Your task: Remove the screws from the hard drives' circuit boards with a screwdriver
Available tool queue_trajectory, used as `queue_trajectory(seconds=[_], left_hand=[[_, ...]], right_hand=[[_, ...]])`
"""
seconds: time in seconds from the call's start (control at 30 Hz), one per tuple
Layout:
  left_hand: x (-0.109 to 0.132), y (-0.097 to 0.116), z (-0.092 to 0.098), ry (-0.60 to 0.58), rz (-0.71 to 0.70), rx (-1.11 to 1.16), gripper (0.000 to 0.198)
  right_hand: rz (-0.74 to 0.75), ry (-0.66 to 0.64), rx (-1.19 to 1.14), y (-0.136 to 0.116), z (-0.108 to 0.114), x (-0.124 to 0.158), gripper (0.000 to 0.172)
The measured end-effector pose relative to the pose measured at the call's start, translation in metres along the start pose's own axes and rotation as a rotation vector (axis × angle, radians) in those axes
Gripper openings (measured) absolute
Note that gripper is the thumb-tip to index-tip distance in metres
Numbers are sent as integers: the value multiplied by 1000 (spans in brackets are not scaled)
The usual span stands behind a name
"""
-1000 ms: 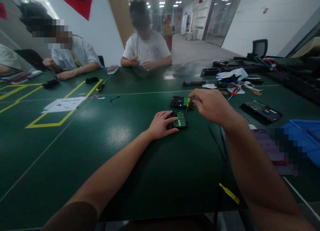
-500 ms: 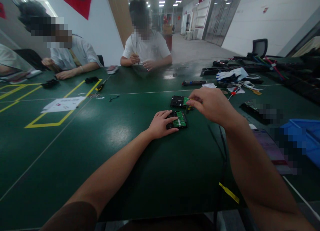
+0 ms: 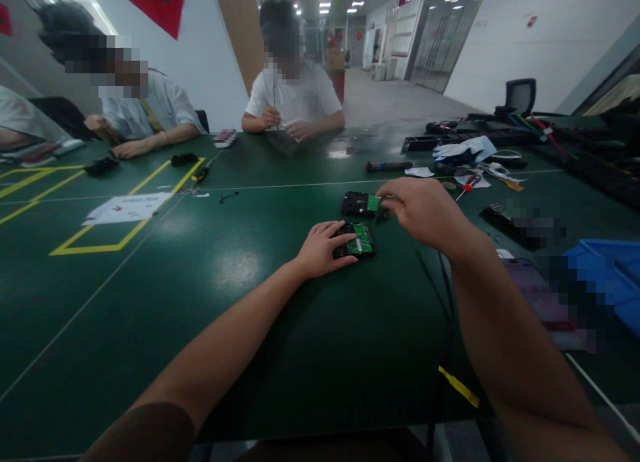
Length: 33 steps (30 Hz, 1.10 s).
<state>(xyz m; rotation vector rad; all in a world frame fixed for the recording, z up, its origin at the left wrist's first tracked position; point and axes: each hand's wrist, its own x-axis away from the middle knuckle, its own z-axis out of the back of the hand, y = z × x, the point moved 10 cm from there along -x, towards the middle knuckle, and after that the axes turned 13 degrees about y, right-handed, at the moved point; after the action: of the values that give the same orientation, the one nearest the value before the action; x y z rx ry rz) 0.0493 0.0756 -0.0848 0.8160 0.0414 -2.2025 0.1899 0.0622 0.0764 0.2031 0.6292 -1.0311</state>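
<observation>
A hard drive (image 3: 363,239) lies on the green table with its green circuit board facing up. My left hand (image 3: 327,249) is laid over its left part, the thumb along the near edge and the other fingers across the top and far side, holding it. Just above the drive's right end, my right hand (image 3: 415,209) is closed on a screwdriver (image 3: 381,214) pointing down; the fingers cover most of it, and whether its tip touches the drive is unclear. Directly behind lies a second hard drive (image 3: 357,203), partly hidden by my right hand.
Right of my hands lie a red-handled screwdriver (image 3: 467,185), gloves (image 3: 465,150), a dark pouch (image 3: 507,219), a phone-like slab (image 3: 540,289) and a blue bin (image 3: 613,269). A cable (image 3: 445,289) runs beside my right forearm. Co-workers (image 3: 295,95) sit across the table.
My right hand has shifted very slightly, and less yellow shows on the screwdriver beneath its fingers. My left hand and both drives have stayed in place.
</observation>
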Motion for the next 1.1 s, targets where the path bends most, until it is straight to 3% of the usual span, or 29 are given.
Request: queue_trajectory(seconds=[0.47, 0.8, 1.1], left_hand=[[-1, 0, 1, -11, 14, 9, 64], [-1, 0, 1, -4, 14, 4, 63], [0, 0, 0, 6, -3, -1, 64]], right_hand=[[-10, -15, 12, -8, -7, 0, 22], [-126, -68, 192, 11, -28, 6, 43], [-84, -118, 169, 2, -31, 8, 33]])
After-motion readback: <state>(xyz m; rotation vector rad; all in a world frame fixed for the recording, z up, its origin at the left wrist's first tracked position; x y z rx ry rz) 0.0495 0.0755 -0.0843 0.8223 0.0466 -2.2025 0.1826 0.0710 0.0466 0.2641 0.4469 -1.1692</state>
